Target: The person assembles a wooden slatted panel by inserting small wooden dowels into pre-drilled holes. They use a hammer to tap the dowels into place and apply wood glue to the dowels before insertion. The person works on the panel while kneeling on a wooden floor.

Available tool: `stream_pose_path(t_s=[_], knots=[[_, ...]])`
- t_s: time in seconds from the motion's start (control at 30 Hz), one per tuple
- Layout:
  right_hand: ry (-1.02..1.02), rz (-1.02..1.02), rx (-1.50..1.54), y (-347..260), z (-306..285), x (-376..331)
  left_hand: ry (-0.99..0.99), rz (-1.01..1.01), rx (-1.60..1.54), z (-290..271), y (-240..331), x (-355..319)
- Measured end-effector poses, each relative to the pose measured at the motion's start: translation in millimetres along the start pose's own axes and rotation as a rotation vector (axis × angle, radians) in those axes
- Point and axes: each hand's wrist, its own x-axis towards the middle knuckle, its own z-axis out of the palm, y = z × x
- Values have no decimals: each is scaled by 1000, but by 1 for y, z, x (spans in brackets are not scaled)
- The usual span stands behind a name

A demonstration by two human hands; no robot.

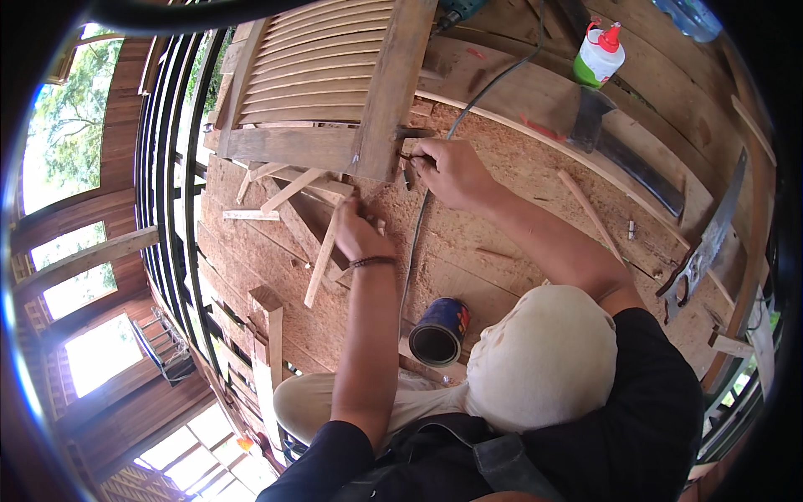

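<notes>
Working at the lower right corner of a louvred wooden shutter (pixel 318 79), which lies at upper centre, its top end cut off by the upper edge of view. Right hand (pixel 453 173) is right beside the frame's outer edge, fingers curled and pinching a thin dark piece (pixel 407 157) (too small to identify). Left hand (pixel 363 236) sits below the bottom rail, fingers bent among loose wood offcuts, next to a narrow wooden strip (pixel 321 264); cannot tell if it grips anything.

Room: sawdust-strewn floorboards (pixel 468 266) stretch under the right forearm, down to the knees. A grey cord (pixel 416 238) runs between the two hands. Left side is tight: offcuts pile up against the shutter's bottom rail, with dark railing bars (pixel 171 167) beyond. Far right, a handsaw (pixel 716 230) lies near the outer edge; a black-handled striking tool (pixel 642 177) (hammer or hatchet, cannot tell) rests nearer in. A teal power tool (pixel 460 10) is half cut off up top.

Containers: a dark blue can (pixel 452 315) near the knees, lidless, mouth facing the person, inside dark, contents unreadable. White-and-green squeeze bottle (pixel 599 57) stands upright with a red nozzle cap, fill hidden. Clear bluish plastic bottle (pixel 691 18) at the upper right rim, partly cropped, contents unclear.
</notes>
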Motion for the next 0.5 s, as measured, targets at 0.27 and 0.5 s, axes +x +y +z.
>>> stream_pose_path(t_s=[0.27, 0.5], knots=[[48, -98, -151, 13, 12, 18, -34, 843, 636, 46, 77, 45], [250, -172, -60, 14, 20, -9, 25, 1047, 919, 66, 71, 92]])
